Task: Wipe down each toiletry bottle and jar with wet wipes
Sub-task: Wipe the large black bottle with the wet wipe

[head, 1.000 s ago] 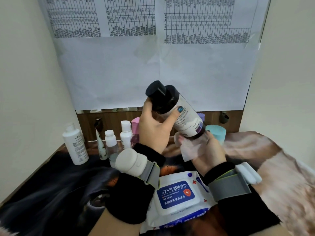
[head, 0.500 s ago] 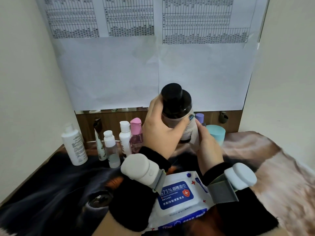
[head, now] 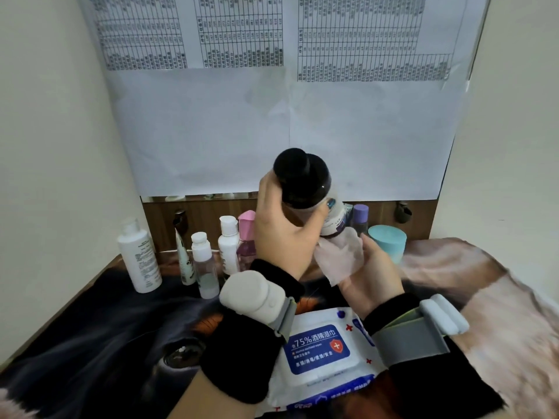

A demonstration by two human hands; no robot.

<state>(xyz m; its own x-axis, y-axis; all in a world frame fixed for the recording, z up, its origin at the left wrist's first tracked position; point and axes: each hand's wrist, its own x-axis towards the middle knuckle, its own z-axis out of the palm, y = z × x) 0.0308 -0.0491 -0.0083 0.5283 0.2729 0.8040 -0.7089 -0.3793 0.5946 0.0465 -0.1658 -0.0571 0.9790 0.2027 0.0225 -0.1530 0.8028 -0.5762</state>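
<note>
Patterned cloth [head: 484, 297] covers the desk; nearest lies one wipe pack [head: 320, 355]. Above it, the left hand [head: 284, 234] grips one dark bottle [head: 305, 186], cap tilted toward the camera, base pressed into the wipe [head: 338, 255] that the right hand [head: 372, 273] cups. Six containers [head: 139, 255] line the wall.

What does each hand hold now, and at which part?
The left hand grips the dark bottle round its upper body, below the cap. The right hand holds a wet wipe against the bottle's bottom end.
</note>
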